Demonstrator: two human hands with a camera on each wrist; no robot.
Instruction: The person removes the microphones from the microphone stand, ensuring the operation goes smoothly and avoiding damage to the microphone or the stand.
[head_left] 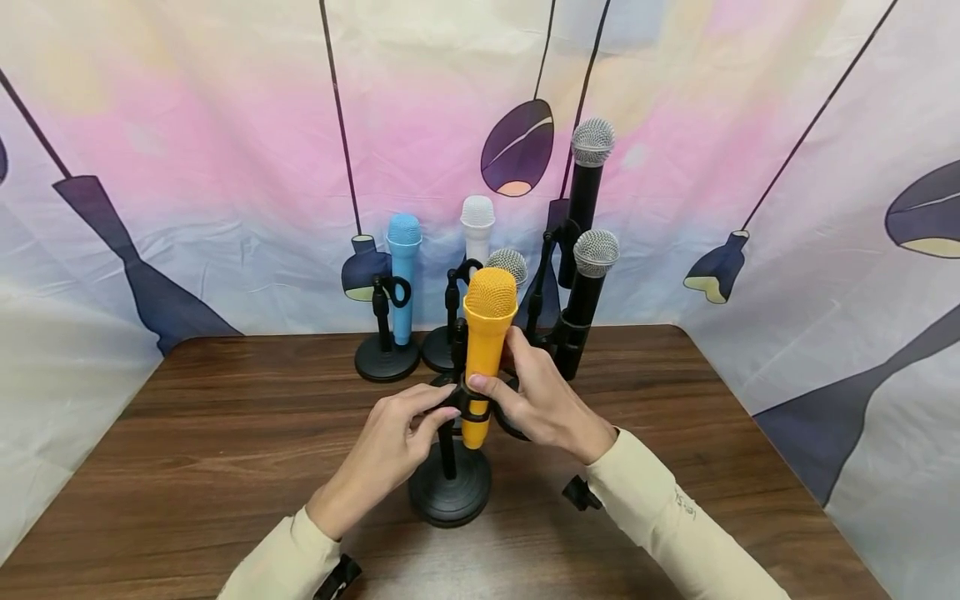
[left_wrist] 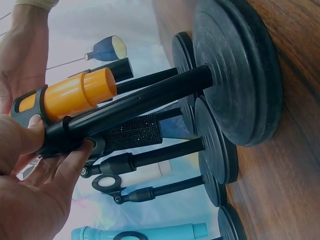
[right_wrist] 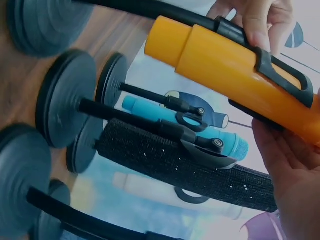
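A yellow microphone (head_left: pixel 489 337) stands nearly upright in the black holder (right_wrist: pixel 284 82) of a desk stand, whose round base (head_left: pixel 450 492) rests on the table. My right hand (head_left: pixel 547 400) holds the microphone's body from the right, thumb in front near the holder. From the left, my left hand (head_left: pixel 393 425) pinches the stand's black joint just beside the holder. In the left wrist view the stand's pole (left_wrist: pixel 145 105) runs from base to holder, and the microphone's lower end (left_wrist: pixel 100 85) sticks out below the ring.
Behind stand a blue microphone (head_left: pixel 403 283), a white one (head_left: pixel 477 221) and a sparkly black one (right_wrist: pixel 185 165), partly hidden in the head view. Two black microphones with silver heads (head_left: pixel 596 254) are at the right. A patterned cloth (head_left: pixel 247 167) hangs behind the brown table (head_left: pixel 225 442).
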